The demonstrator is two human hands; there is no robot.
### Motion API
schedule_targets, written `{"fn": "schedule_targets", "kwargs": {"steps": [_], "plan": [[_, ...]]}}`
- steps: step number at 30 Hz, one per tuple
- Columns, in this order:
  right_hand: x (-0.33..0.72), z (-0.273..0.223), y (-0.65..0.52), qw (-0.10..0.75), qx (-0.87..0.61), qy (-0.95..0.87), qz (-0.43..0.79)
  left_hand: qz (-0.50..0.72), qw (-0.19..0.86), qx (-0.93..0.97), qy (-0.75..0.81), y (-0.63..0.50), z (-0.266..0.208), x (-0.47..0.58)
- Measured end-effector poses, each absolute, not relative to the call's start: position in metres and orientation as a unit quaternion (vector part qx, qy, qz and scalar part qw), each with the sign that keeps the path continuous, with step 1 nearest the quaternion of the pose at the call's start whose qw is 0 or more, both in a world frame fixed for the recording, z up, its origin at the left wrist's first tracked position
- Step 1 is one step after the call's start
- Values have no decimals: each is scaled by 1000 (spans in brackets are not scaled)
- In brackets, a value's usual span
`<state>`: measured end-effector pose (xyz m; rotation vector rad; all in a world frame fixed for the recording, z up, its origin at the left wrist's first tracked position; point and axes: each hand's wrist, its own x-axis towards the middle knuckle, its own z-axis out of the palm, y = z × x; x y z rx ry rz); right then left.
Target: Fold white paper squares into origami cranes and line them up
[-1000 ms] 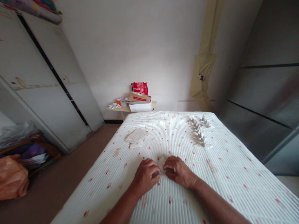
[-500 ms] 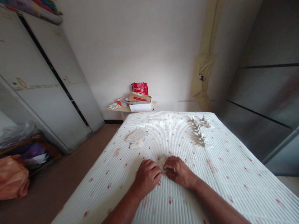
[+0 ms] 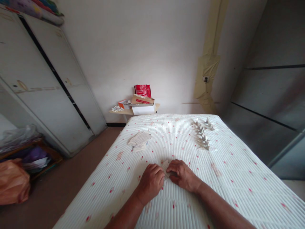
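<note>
Between my two hands a small piece of printed paper (image 3: pixel 165 165) lies low on the bed, mostly covered by fingers. My left hand (image 3: pixel 152 178) is closed at the paper's left edge, fingers curled and pressed together. On the other side, my right hand (image 3: pixel 181 174) bends its fingers over the right edge, thumb tucked below. Any fold in the sheet is too small to make out. Farther off to the left rests a loose stack of printed paper pieces (image 3: pixel 140 140). Several folded paper figures, like cranes (image 3: pixel 202 132), stand in a cluster to the right.
A ribbed white mattress (image 3: pixel 186 206) with red specks fills the middle. Behind it, a small table (image 3: pixel 128 111) bears a white box (image 3: pixel 144 109), a red bag (image 3: pixel 143 90) and white folded pieces. A cabinet (image 3: pixel 47 79) stands left, with an orange bag (image 3: pixel 14 181) on the floor.
My left hand has shifted very slightly at the paper's edge. My right hand, the paper stack and the folded figures look the same.
</note>
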<state>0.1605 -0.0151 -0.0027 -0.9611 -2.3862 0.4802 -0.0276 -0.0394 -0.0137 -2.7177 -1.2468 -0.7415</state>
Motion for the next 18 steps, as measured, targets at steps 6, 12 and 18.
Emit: {"fn": "schedule_targets", "kwargs": {"steps": [6, 12, 18], "plan": [[161, -1, -16, 263, -354, -878, 188, -266, -12, -875, -405, -40, -11, -29], [161, -1, -16, 265, -355, -877, 187, -281, -54, -866, -409, -44, -6, -31], [161, -3, -14, 267, -355, -875, 193, -279, -63, -862, -419, -43, -6, -29]]}}
